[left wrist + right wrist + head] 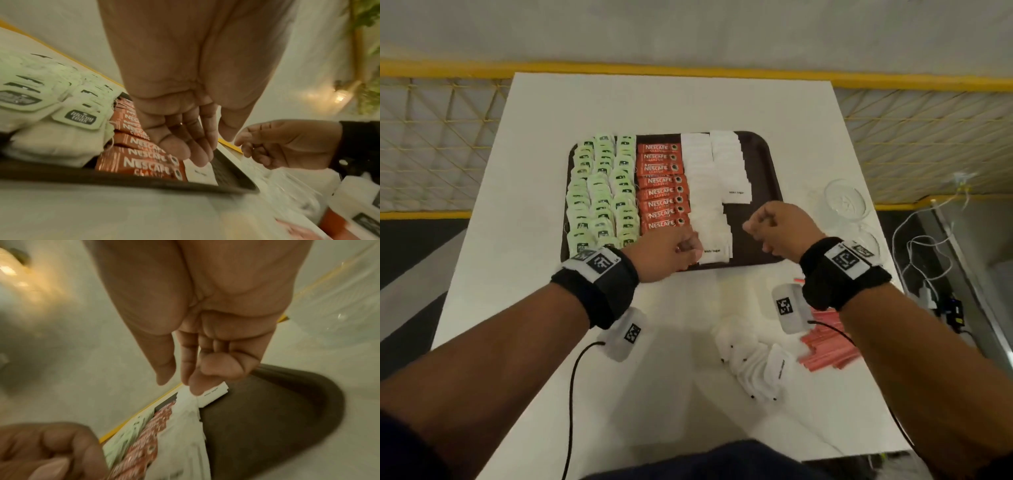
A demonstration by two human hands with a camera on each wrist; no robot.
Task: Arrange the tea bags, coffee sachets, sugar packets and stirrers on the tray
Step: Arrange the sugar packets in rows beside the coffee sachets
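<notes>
Left grip (pixel 674 251) empty, over sugar packets (pixel 705 205).

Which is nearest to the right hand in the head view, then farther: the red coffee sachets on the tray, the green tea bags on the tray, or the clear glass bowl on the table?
From the right hand:
1. Clear glass bowl, just to its right, off the tray.
2. Red coffee sachets, left of it, in the tray's middle column.
3. Green tea bags, farthest left on the tray.

Dark tray (pixel 763 161) loaded left to right with green tea bags (pixel 599 192), red coffee sachets (pixel 662 186), white sugar packets (pixel 705 192); spare sugar packets (pixel 753 363) and pink stirrers (pixel 825 349) lying nearer, off-tray.
</notes>
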